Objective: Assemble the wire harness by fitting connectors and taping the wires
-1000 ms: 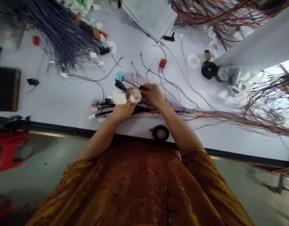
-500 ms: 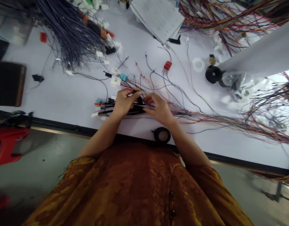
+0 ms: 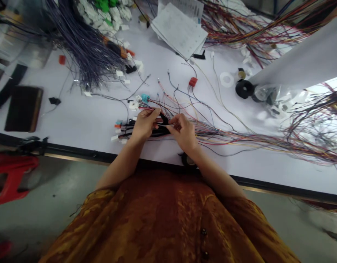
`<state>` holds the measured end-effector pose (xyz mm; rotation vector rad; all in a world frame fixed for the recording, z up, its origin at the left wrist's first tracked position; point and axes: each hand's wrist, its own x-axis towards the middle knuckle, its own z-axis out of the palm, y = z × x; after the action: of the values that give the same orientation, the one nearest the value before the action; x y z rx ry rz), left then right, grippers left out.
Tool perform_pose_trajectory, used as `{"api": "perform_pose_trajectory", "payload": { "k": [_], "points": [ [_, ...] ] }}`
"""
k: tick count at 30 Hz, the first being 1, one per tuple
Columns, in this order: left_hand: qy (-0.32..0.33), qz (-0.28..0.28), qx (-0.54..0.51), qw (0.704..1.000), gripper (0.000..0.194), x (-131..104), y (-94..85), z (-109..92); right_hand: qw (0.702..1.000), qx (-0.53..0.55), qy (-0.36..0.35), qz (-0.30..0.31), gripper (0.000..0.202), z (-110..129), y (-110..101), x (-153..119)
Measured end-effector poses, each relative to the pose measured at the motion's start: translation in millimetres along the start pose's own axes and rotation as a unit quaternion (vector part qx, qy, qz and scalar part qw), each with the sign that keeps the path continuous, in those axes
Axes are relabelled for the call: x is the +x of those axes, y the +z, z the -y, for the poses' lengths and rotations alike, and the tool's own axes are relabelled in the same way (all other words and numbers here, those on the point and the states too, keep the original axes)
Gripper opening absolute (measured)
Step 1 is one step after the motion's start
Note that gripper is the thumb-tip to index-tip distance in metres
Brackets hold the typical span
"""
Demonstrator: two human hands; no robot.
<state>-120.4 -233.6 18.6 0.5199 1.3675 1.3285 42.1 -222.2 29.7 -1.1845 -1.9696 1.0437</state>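
Note:
A long bundle of coloured wires (image 3: 239, 136) runs across the white table, ending at the left in black-wrapped branches (image 3: 127, 128) with connectors. My left hand (image 3: 145, 124) pinches the wires near a white connector (image 3: 133, 105) and a light-blue connector (image 3: 145, 97). A piece of black tape (image 3: 164, 118) spans the gap between my hands. Its right end is between the closed fingertips of my right hand (image 3: 184, 132). Below my right wrist lies a roll of black tape (image 3: 188, 159), partly covered by the forearm.
Dark purple wires (image 3: 86, 54) lie at the upper left, near a black wallet-like object (image 3: 24, 109). Papers (image 3: 179, 31) are at the top. A red connector (image 3: 193, 81) sits beyond my hands. Another black tape roll (image 3: 244, 88) lies right, beside a white cylinder (image 3: 300, 54).
My right hand's fingers have closed on the black tape; they were spread before. My right forearm now covers part of the tape roll. The whole view has shifted slightly.

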Motion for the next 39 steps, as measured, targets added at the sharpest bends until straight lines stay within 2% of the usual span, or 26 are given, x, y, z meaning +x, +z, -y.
{"api": "perform_pose_trajectory", "payload": {
  "k": [2,4,6,7,9,12,14,16,20,23,25,26,28,30,31,34,36,39],
  "points": [
    [0.008,0.011,-0.002,1.0,0.023,-1,0.3,-1,0.999,0.027,0.044,0.002,0.02,2,9,-1],
    [0.013,0.016,0.004,1.0,0.025,-1,-0.5,-1,0.996,0.066,0.061,-0.012,0.021,4,15,1],
    [0.022,0.019,0.031,0.999,0.026,0,-2.3,0,0.982,0.166,0.089,0.005,0.018,5,13,7],
    [0.036,0.02,0.054,0.998,0.027,1,-3.3,0,0.964,0.239,0.115,0.028,0.016,6,10,12],
    [0.088,0.031,0.105,0.99,0.027,1,-4.6,1,0.9,0.387,0.188,0.067,0.014,8,-1,24],
    [0.189,0.055,0.181,0.964,0.027,-3,-4.6,2,0.8,0.518,0.3,0.039,0.018,7,-16,49],
    [0.245,0.06,0.241,0.937,0.027,-8,-5.0,0,0.764,0.542,0.35,0.005,0.022,4,-21,68],
    [0.284,0.054,0.299,0.91,0.027,-12,-7.3,-1,0.752,0.54,0.377,-0.003,0.023,0,-19,84],
    [0.303,0.043,0.366,0.879,0.023,-10,-16.7,-1,0.774,0.507,0.376,0.044,0.022,-4,-3,107],
    [0.294,0.055,0.38,0.875,0.022,-5,-21.5,-1,0.816,0.431,0.371,0.104,0.02,-4,13,116],
    [0.3,0.062,0.377,0.874,0.018,-4,-21.1,-2,0.858,0.356,0.343,0.139,0.017,-2,19,117],
    [0.301,0.059,0.369,0.877,0.016,-5,-19.8,-4,0.886,0.315,0.31,0.139,0.016,0,18,115],
    [0.285,0.032,0.332,0.899,0.014,-8,-15.7,-6,0.942,0.24,0.215,0.09,0.011,5,10,104],
    [0.239,-0.001,0.277,0.931,0.016,-11,-11.0,-8,0.974,0.186,0.129,0.033,0.005,10,-4,83],
    [0.212,-0.012,0.251,0.944,0.017,-12,-9.0,-9,0.98,0.167,0.106,0.027,0.004,12,-11,70],
    [0.157,-0.023,0.206,0.966,0.016,-14,-5.6,-11,0.987,0.11,0.094,0.068,0.015,11,-20,27],
    [0.147,-0.026,0.196,0.969,0.014,-14,-4.9,-11,0.99,0.082,0.09,0.071,0.019,7,-11,6],
    [0.155,-0.039,0.198,0.967,0.016,-13,-4.3,-11,0.99,0.096,0.095,0.046,0.022,0,15,-1]
  ]
}}
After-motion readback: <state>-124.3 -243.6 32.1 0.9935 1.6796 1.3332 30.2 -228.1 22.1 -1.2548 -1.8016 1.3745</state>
